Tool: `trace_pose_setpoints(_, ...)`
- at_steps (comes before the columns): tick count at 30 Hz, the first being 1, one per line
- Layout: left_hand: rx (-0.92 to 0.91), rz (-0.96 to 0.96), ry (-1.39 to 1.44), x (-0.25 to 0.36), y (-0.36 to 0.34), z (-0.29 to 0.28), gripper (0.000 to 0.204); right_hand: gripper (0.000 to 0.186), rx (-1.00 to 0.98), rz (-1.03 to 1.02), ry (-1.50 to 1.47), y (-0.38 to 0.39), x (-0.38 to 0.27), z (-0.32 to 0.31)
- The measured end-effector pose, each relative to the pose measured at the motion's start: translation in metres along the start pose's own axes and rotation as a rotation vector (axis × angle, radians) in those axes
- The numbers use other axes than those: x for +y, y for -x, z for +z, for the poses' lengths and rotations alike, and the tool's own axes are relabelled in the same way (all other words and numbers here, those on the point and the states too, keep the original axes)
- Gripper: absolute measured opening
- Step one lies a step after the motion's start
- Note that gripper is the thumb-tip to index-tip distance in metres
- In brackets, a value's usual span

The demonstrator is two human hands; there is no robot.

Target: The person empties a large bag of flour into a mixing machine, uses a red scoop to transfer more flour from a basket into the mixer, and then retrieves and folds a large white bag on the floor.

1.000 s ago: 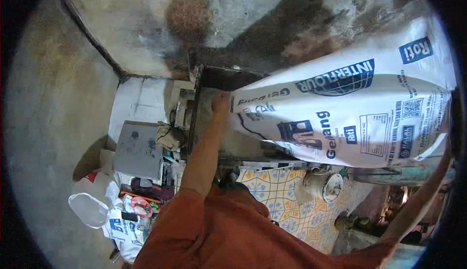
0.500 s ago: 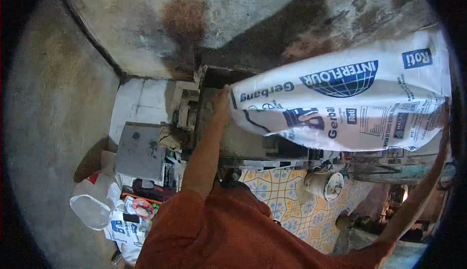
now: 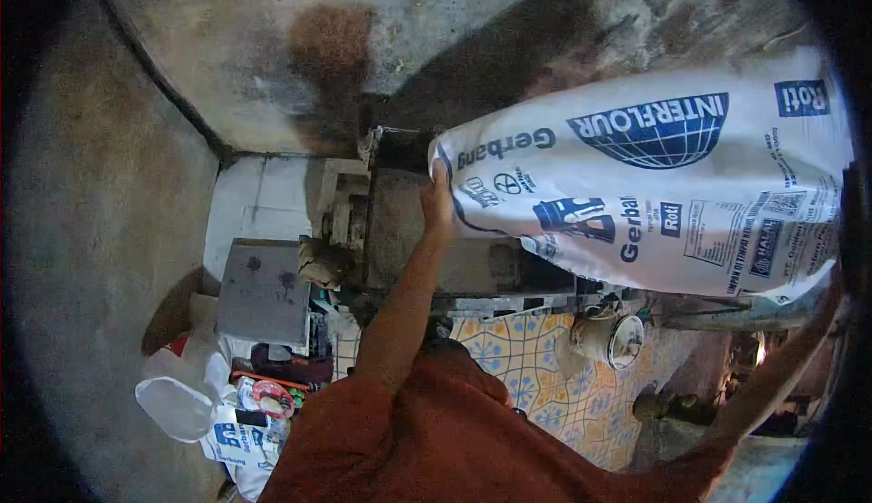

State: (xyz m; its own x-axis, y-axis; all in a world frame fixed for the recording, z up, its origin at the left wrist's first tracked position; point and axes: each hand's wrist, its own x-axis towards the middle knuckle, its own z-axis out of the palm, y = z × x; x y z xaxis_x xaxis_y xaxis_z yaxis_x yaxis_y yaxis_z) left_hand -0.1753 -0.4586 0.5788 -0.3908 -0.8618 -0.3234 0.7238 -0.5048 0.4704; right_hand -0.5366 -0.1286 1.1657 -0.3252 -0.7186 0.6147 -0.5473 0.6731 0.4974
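A large white woven flour sack (image 3: 590, 194) with blue print is stretched sideways in the air in front of me, above a dark table. My left hand (image 3: 440, 201) grips the sack's left end, its fingers partly behind the material. At the far right, my right forearm (image 3: 772, 394) reaches up to the sack's other end. The right hand is mostly hidden by the sack and the dark rim of the view, but that end is held up there. The sack looks slack and thin along its lower edge.
Below the sack is a dark tabletop (image 3: 400, 221) against a stained wall. A grey box-like surface (image 3: 265, 289) stands at left, with white sacks and a clear plastic container (image 3: 173, 409) nearby. A whitish bucket (image 3: 625, 341) stands on the patterned tile floor (image 3: 545, 358).
The sack and my left hand have shifted slightly right in the view. The sack's left part is spread flatter, showing more of its print. My right hand's end has dropped a little.
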Motion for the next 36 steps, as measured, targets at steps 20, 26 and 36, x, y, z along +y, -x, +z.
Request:
trace_pose_setpoints(20, 0.204, 0.156, -0.704, 0.002, 0.008, -0.052, 0.052, 0.039, -0.065, -0.037, -0.010, 0.007, -0.005, 0.020)
trace_pose_setpoints(26, -0.248, 0.173, -0.258, 0.060, 0.053, 0.019, 0.043, 0.039, -0.022, -0.008, -0.051, 0.008, -0.008, 0.005)
trace_pose_setpoints(36, 0.075, 0.085, -1.207, -0.007, -0.052, -0.118, 0.055, 0.039, -0.087, -0.111, -0.146, 0.014, -0.016, 0.074)
